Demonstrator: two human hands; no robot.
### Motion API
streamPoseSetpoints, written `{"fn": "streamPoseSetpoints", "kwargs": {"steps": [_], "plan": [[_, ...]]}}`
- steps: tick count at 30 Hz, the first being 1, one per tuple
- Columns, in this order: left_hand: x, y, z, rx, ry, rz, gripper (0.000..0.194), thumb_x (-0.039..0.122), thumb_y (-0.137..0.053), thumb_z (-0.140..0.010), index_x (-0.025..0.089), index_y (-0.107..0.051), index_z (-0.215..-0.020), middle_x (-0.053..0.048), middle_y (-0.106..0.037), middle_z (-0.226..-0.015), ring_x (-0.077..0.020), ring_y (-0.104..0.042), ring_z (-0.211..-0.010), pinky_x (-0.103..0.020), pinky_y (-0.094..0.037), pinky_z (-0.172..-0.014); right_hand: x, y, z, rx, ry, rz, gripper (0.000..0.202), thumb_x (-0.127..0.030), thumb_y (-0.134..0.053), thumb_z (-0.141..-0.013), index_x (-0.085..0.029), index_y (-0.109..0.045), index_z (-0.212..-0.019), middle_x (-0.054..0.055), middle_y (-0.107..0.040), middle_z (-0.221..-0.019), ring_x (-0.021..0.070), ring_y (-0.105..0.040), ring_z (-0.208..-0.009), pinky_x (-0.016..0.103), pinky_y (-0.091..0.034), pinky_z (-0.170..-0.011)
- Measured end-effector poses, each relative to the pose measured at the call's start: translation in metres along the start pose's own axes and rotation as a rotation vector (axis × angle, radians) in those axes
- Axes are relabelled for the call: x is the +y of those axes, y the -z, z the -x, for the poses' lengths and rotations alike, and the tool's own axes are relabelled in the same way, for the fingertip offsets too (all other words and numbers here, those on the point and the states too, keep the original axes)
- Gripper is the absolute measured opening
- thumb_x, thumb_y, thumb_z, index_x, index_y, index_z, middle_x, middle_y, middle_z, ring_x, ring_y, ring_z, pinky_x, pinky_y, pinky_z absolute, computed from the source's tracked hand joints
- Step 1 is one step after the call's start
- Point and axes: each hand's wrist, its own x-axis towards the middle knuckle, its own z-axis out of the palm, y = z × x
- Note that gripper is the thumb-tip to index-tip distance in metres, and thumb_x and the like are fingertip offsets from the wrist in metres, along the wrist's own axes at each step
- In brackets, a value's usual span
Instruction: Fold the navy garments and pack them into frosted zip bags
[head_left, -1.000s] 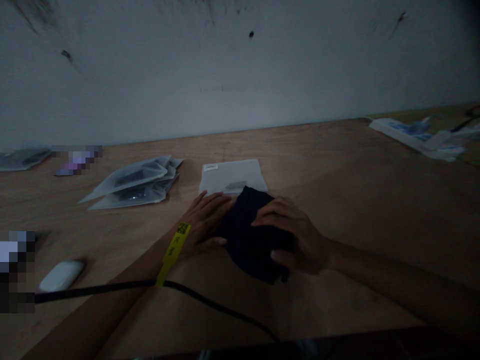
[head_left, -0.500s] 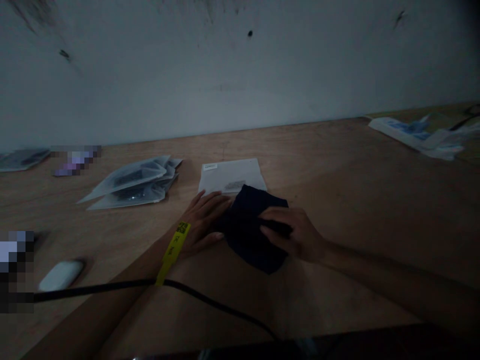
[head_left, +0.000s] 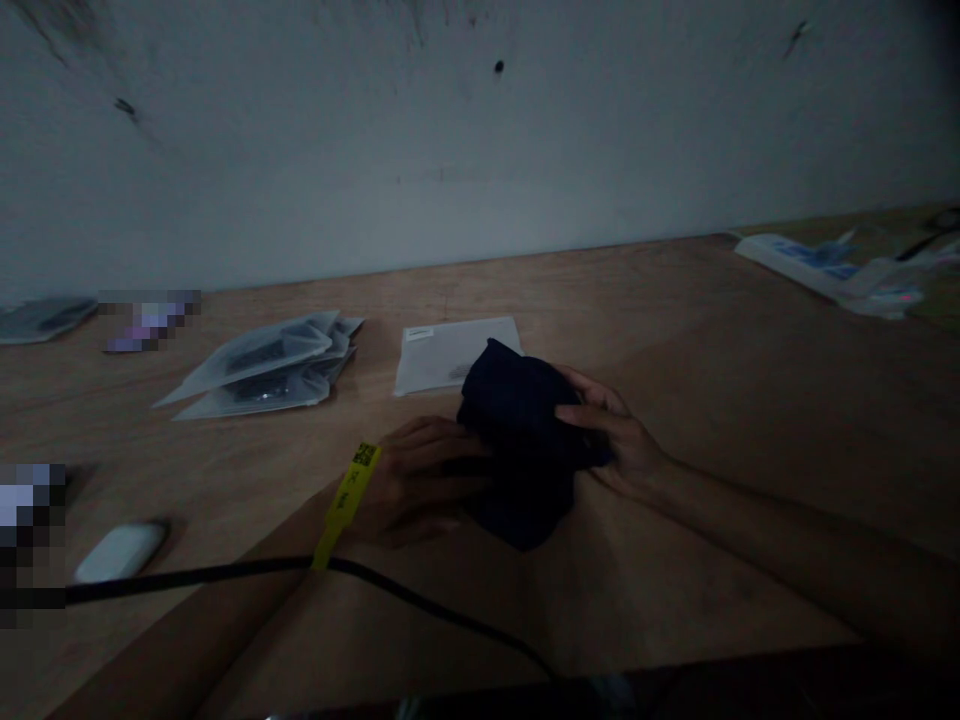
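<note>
A dark navy piece of cloth [head_left: 525, 420] is bunched and partly lifted in the middle of the table; its exact kind is too dark to tell. My right hand [head_left: 611, 430] grips its right side, thumb on top and fingers behind. From the left, my left hand [head_left: 420, 475] lies against the cloth with its fingers stretched out and apart; the fingertips are lost in shadow. Just behind the cloth lies a flat whitish pouch [head_left: 431, 360] with a small label, its right corner covered by the fabric.
Several frosted zip bags [head_left: 262, 365] with dark contents lie left of the pouch. A white rounded case [head_left: 122, 552] sits at the near left. A black cable [head_left: 420, 605] crosses the foreground. At the far right is a white power strip [head_left: 802, 265] with plastic wrapping. A wall [head_left: 465, 180] closes off the back.
My right hand has turned and shifted slightly right and up, raising the cloth's right part, which now looks bulkier. My left hand has slid a little down and right against the cloth.
</note>
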Motion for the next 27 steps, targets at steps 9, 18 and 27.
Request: {"fn": "streamPoseSetpoints", "kwargs": {"steps": [9, 18, 27], "plan": [[-0.015, 0.011, 0.007, 0.011, 0.089, 0.191, 0.046, 0.046, -0.035, -0.102, 0.021, -0.067, -0.081, -0.007, -0.072, -0.085, -0.0214, -0.068, -0.09, -0.043, -0.048, -0.102, 0.0, 0.014, -0.009, 0.338, 0.185, 0.18, 0.019, -0.028, -0.072, -0.074, -0.025, -0.059, -0.087, -0.004, -0.06, -0.074, 0.0128, -0.055, -0.062, 0.023, -0.043, -0.052], [-0.047, 0.019, 0.03, -0.061, 0.141, -0.034, 0.032, 0.028, -0.049, -0.091, 0.021, -0.049, -0.06, -0.004, -0.054, -0.069, -0.0196, -0.056, -0.075, -0.038, -0.051, -0.08, -0.004, 0.065, -0.022, 0.328, 0.276, 1.059, 0.008, -0.025, -0.061, -0.067, -0.023, -0.055, -0.072, -0.001, -0.058, -0.067, 0.0188, -0.055, -0.064, 0.032, -0.042, -0.061], [-0.064, 0.022, 0.06, 0.089, 0.423, -0.257, 0.039, 0.034, -0.058, -0.094, 0.023, -0.056, -0.131, -0.012, -0.055, -0.133, -0.0287, -0.055, -0.123, -0.048, -0.049, -0.103, -0.003, 0.086, -0.027, 0.14, 0.321, 1.045, 0.063, -0.017, -0.062, -0.068, -0.026, -0.053, -0.13, 0.008, -0.064, -0.116, 0.0274, -0.063, -0.106, 0.046, -0.05, -0.091]]}}
